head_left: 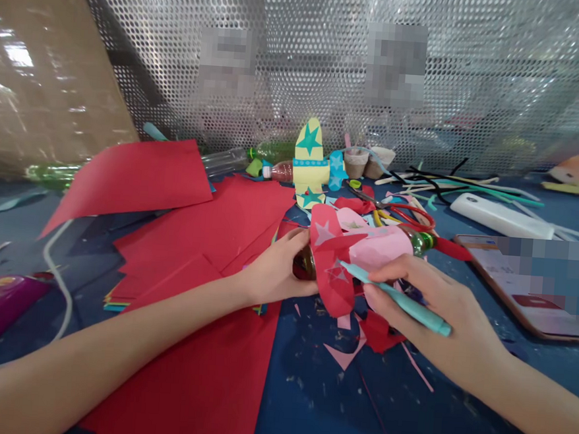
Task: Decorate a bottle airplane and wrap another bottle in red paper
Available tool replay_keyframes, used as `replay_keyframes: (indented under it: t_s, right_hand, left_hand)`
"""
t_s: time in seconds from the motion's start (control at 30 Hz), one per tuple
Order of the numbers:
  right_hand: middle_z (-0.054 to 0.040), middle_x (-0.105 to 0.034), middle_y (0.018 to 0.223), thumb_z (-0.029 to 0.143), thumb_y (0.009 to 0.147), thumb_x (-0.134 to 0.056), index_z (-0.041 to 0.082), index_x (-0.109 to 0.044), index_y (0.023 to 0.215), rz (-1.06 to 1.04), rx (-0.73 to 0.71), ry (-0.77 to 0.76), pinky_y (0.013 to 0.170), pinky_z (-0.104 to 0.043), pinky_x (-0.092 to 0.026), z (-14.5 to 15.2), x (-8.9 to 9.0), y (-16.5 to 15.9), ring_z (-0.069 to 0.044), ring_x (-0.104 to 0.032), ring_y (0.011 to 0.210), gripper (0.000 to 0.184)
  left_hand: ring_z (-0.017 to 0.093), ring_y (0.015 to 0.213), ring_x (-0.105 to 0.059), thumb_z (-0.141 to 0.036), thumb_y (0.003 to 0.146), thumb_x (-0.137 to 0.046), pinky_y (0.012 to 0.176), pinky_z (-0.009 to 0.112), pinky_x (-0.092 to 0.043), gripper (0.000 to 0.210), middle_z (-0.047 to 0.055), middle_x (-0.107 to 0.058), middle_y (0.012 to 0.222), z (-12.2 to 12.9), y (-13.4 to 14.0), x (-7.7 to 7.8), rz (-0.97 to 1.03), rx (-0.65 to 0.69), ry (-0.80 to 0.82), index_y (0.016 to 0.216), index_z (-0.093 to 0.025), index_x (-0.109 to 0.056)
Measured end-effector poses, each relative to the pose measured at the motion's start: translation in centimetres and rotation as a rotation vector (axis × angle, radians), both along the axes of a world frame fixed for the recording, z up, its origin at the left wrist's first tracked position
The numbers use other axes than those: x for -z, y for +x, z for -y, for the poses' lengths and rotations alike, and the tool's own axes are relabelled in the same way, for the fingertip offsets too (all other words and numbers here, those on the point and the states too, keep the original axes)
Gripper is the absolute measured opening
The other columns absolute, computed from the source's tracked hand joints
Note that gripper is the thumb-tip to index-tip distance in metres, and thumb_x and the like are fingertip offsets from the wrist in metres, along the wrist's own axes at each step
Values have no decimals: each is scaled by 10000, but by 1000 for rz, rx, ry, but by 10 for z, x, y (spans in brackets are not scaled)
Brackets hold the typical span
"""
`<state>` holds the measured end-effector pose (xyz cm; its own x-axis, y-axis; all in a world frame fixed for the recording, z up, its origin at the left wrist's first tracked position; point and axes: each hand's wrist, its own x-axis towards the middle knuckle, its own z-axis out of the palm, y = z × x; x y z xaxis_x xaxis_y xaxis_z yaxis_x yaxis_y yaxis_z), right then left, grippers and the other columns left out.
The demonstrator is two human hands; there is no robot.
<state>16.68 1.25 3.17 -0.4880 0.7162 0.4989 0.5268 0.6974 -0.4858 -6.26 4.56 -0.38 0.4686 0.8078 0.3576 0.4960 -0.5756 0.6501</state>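
Note:
My left hand (278, 269) grips the rear end of a craft plane (361, 245): a bottle wrapped in pink paper with red wings bearing pale stars and a green cap at the front. My right hand (427, 306) holds a teal pen (397, 298) whose tip touches the lower red wing. Below the plane, pink and red paper scraps (354, 344) lie on the blue table (336, 405).
Red paper sheets (203, 237) cover the table's left and middle. Behind stand a yellow paper plane on a bottle (309, 162), scissors (399, 211), pipe cleaners (450, 182) and a white box (502, 217). A phone (522, 286) lies right. A perforated metal screen (330, 61) closes the back.

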Motion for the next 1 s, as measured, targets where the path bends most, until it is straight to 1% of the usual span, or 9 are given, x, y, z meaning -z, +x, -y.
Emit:
replay_keyframes:
  t_s: [0.2, 0.33, 0.43, 0.7, 0.83, 1.0]
  right_hand:
    - [35, -599, 712, 199, 851, -565, 239, -534, 803, -8, -5, 16, 526, -234, -416, -1, 0, 0, -114, -558, 620, 70]
    - [24, -602, 703, 182, 844, -553, 233, -527, 792, 4, -9, 17, 524, -251, -424, -1, 0, 0, -126, -566, 608, 78]
    - [18, -606, 705, 183, 847, -549, 234, -529, 791, 6, -11, 21, 518, -259, -422, 0, -2, 0, -133, -567, 607, 78]
    - [14, -608, 697, 164, 844, -549, 232, -535, 785, 9, -20, 23, 527, -256, -426, 0, -3, 1, -133, -566, 607, 91]
    - [26, -601, 697, 180, 846, -554, 235, -529, 791, 5, -16, 31, 526, -251, -420, 0, -2, 0, -126, -563, 602, 82]
    - [25, -606, 697, 175, 844, -546, 238, -524, 792, 15, -17, 33, 506, -250, -411, 0, -1, 0, -130, -570, 606, 85]
  left_hand:
    - [282, 1100, -566, -300, 713, -675, 888, 427, -504, 467, 97, -579, 1179, 0, 0, -1, 0, 2, -5, 1142, -205, -518]
    - [279, 1087, -575, -289, 709, -672, 878, 424, -512, 443, 93, -590, 1158, 1, 0, -2, -7, -3, -3, 1120, -204, -529]
    - [278, 1081, -581, -282, 708, -676, 869, 415, -518, 451, 103, -578, 1180, 1, 1, -2, 0, -5, -11, 1125, -196, -526]
    - [290, 1137, -546, -285, 714, -679, 878, 400, -513, 489, 94, -566, 1202, 2, 1, -4, -8, -8, -37, 1163, -213, -501]
    - [295, 1139, -540, -282, 711, -676, 885, 417, -509, 476, 96, -569, 1172, 2, 1, -4, -7, -11, -35, 1148, -199, -505]
    - [294, 1128, -546, -285, 715, -669, 874, 426, -512, 491, 102, -568, 1185, 1, 0, -3, -4, -7, -42, 1165, -199, -494]
